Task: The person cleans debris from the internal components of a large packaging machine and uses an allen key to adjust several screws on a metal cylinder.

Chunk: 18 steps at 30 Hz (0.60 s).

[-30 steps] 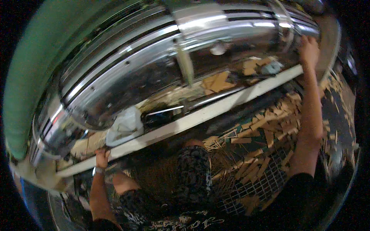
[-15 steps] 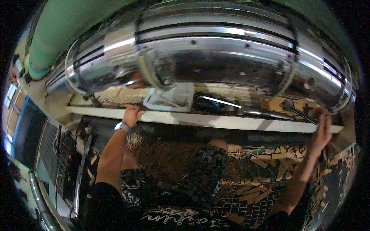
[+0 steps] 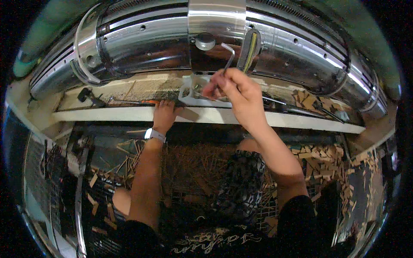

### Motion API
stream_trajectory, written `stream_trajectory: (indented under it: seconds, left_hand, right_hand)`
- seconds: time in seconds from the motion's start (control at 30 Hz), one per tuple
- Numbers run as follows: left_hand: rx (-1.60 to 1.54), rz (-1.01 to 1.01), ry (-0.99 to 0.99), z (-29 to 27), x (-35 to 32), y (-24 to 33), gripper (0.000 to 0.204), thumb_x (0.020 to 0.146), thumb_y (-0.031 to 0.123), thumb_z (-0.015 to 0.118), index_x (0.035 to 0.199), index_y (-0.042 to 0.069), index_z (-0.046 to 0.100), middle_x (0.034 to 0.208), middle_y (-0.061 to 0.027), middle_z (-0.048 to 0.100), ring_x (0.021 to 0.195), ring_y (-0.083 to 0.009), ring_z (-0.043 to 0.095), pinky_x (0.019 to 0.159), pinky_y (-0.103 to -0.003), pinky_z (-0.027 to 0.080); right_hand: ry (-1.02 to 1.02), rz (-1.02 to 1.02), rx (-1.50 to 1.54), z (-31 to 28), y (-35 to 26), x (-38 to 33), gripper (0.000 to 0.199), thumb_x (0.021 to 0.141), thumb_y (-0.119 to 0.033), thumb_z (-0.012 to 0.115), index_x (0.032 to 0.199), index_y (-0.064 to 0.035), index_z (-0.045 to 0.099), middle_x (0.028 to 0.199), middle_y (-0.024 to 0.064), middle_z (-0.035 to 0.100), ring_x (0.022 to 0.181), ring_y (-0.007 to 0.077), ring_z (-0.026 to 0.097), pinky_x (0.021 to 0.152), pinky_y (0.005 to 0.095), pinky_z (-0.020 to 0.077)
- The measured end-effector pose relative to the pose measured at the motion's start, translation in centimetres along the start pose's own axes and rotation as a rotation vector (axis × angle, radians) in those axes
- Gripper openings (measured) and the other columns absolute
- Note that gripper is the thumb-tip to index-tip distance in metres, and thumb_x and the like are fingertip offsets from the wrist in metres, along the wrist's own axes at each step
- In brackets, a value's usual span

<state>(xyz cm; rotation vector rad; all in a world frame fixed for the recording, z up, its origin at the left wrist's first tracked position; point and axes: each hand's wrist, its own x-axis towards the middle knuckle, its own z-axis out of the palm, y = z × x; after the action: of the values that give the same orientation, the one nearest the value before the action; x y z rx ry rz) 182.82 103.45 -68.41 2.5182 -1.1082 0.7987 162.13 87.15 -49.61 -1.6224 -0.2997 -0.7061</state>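
Note:
An L-shaped hex key (image 3: 232, 58) is pinched in the fingers of my right hand (image 3: 243, 94), its short bent end up. It is raised in front of the shiny metal cylinder (image 3: 163, 47); whether it touches the metal I cannot tell. My left hand (image 3: 164, 116) lies over the pale ledge (image 3: 116, 114), fingers stretched across its top beside the orange handle (image 3: 150, 102) of a slim tool. Behind my right hand sits a white plastic tray (image 3: 186, 96), partly covered by it. A round knob (image 3: 205, 41) and a yellow-striped strap (image 3: 248, 51) are on the cylinder near the hex key.
In the trough behind the ledge lie a dark clamp-like tool (image 3: 88, 98), long rods (image 3: 309, 111) and cardboard scraps (image 3: 307, 101). More cardboard pieces (image 3: 318, 165) cover the wire grating below at the right. A metal bar (image 3: 78, 206) runs along the lower left.
My right hand has come from the ledge's right end to the middle, raised with the hex key now plain to see. My left hand stays on the ledge by the orange handle. The view has shifted.

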Motion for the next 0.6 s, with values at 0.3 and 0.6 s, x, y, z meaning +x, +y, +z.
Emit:
stream_trajectory:
  seconds: [0.3,0.6]
  left_hand:
    - [-0.140,-0.002,-0.040,-1.2,-0.5,-0.1,0.040,0.078,0.041,0.060,0.083,0.002,0.060,0.088,-0.0130,0.059,0.092,-0.0308,0.054,0.082,-0.044,0.041]
    - [-0.155,-0.013,-0.006,-2.1,-0.4,-0.1,0.035,0.074,0.037,0.066,0.081,0.003,0.060,0.086,-0.0115,0.059,0.090,-0.0296,0.054,0.083,-0.044,0.041]
  right_hand:
    - [0.274,0.039,-0.051,2.3,-0.5,2.8,0.016,0.093,-0.014,0.047,0.090,0.0004,0.054,0.079,0.0121,0.064,0.072,0.0186,0.064,0.061,0.0276,0.0524]
    - [0.369,0.066,-0.054,3.5,-0.9,2.8,0.020,0.093,-0.017,0.048,0.090,0.0016,0.054,0.078,0.0125,0.064,0.071,0.0194,0.064,0.060,0.0271,0.0524]
